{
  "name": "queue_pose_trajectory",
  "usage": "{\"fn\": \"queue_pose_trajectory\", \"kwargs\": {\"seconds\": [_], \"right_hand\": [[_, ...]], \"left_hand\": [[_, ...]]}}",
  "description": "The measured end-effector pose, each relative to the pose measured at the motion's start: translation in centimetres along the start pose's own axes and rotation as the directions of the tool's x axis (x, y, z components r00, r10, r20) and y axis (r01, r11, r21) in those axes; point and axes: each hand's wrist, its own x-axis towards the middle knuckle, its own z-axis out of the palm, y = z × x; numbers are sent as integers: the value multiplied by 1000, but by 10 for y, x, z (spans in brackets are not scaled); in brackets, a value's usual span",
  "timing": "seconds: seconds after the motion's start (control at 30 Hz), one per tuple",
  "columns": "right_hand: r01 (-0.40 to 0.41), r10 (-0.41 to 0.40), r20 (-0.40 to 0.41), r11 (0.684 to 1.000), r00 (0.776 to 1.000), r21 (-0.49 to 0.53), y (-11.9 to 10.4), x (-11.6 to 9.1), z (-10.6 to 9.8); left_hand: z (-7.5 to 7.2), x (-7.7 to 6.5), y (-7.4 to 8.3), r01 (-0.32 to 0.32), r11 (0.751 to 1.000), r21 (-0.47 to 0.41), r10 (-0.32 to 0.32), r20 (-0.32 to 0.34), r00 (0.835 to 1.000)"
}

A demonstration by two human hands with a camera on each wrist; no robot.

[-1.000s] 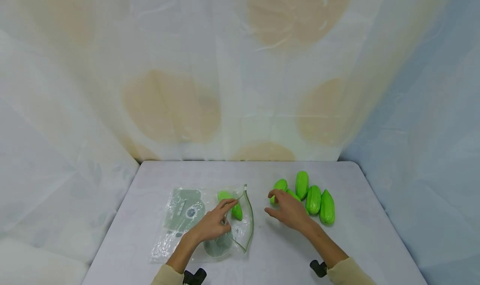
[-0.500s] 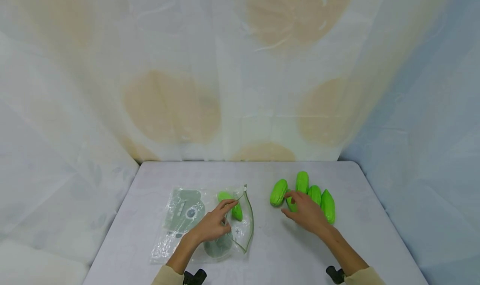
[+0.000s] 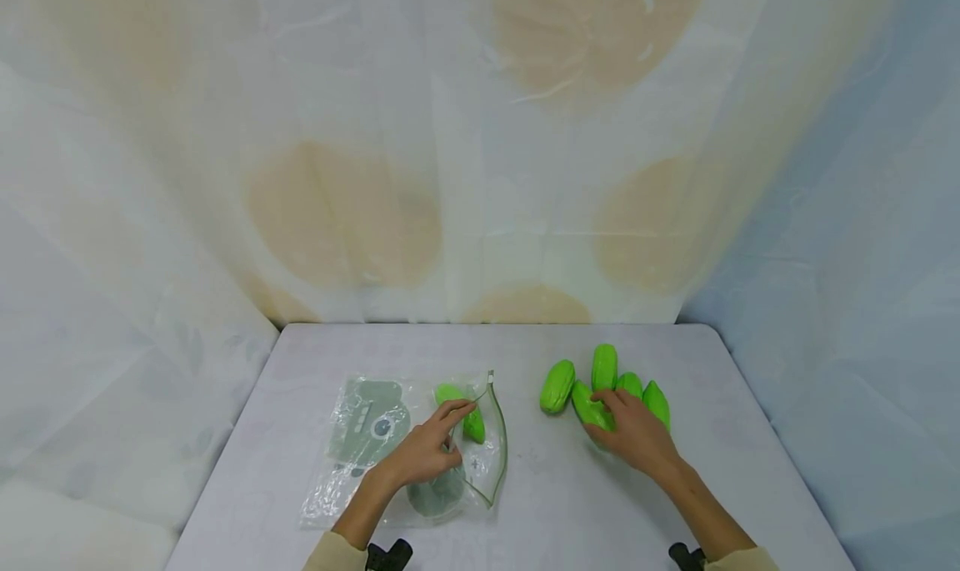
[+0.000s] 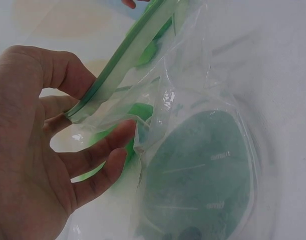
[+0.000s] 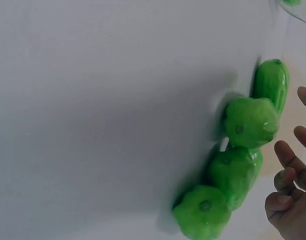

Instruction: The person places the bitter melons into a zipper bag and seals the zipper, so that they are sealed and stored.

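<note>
My left hand (image 3: 423, 450) pinches the green zip edge of a clear zip bag (image 3: 321, 496) between thumb and fingers and keeps its mouth apart. In the left wrist view, the thumb lies on the green zip strip (image 4: 117, 60), the other fingers at the bag's film. A bright green, ribbed, cucumber-like vegetable (image 3: 473, 426) lies within the bag. My right hand (image 3: 637, 438) hovers over similar vegetables on the right, its fingers spread around the near one (image 3: 588, 408). The right wrist view shows the right hand's fingers (image 5: 288, 155) loosely bent, apart from the vegetables (image 5: 250, 122).
More green vegetables lie beside it: one on the left (image 3: 557, 386), one farther back (image 3: 604, 367), and others partly behind the right hand. A white-covered table (image 3: 540, 513) carries everything. A patterned curtain (image 3: 480, 179) hangs behind it, with sheets at both sides.
My right hand has moved right, from the leftmost vegetable to the one beside it, and slightly nearer to me. The left hand and the bag have stayed in place.
</note>
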Motion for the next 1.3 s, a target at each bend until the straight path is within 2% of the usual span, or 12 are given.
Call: {"fn": "queue_pose_trajectory", "kwargs": {"seconds": [0.4,0.97,1.3], "right_hand": [[-63,66,61,996,996,-56,13,-4,6],[-40,49,68,990,996,-133,19,-3,12],[-42,50,65,992,997,-119,17,-3,13]], "left_hand": [[0,0,0,-2,1000,16,2,-1,1000],[0,1,0,6,1000,18,-6,1,1000],[0,1,1,10,1000,18,-11,9,1000]]}}
